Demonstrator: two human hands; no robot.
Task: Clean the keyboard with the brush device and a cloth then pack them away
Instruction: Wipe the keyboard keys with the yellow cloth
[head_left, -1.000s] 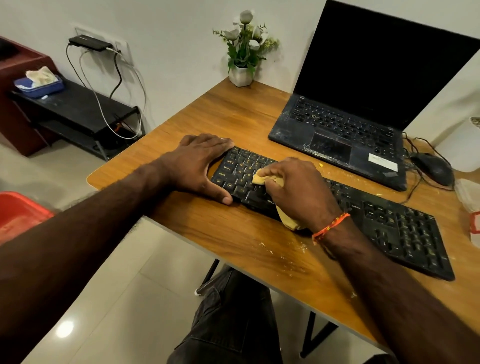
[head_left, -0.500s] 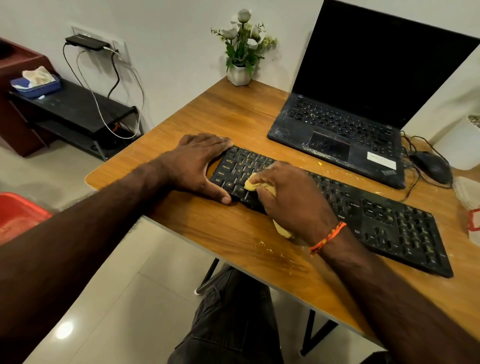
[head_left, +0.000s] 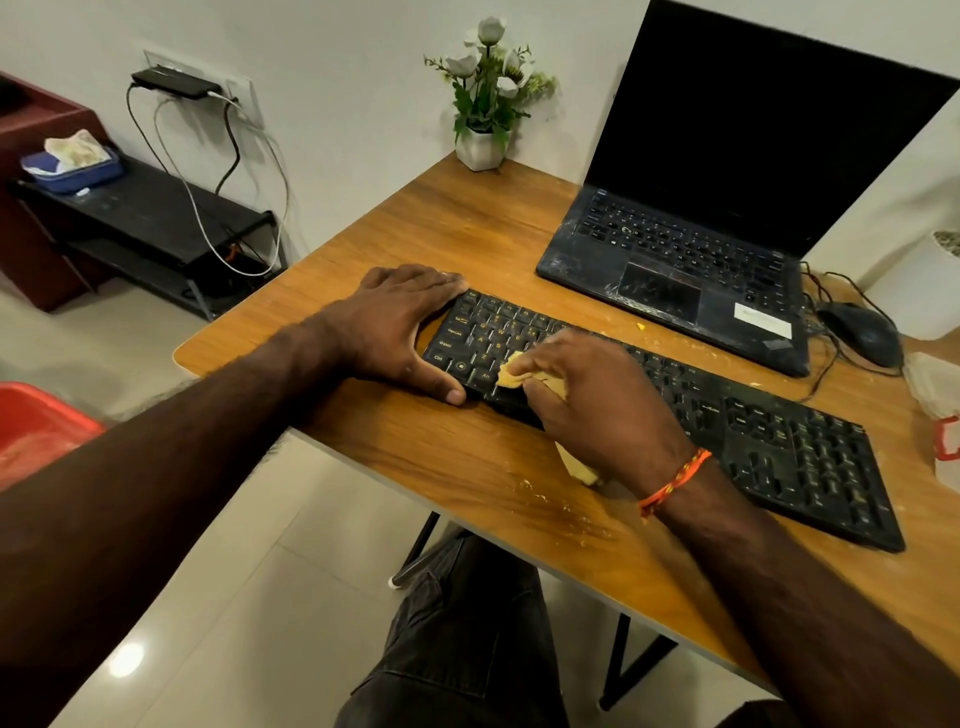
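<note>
A long black keyboard lies slantwise on the wooden desk. My left hand lies flat against the keyboard's left end, fingers along the far corner and thumb on the near edge. My right hand grips a crumpled yellow cloth and presses it onto the keys at the lower left of the keyboard. A tail of the cloth sticks out under my wrist. No brush device shows in this view.
An open black laptop stands behind the keyboard, with a black mouse and its cable to the right. A white flower pot sits at the desk's far corner. Crumbs dot the desk near my right wrist. A clear plastic container sits at the right edge.
My right hand has slid the cloth leftward and toward the near edge of the keyboard, closer to my left thumb. My left hand has stayed in place.
</note>
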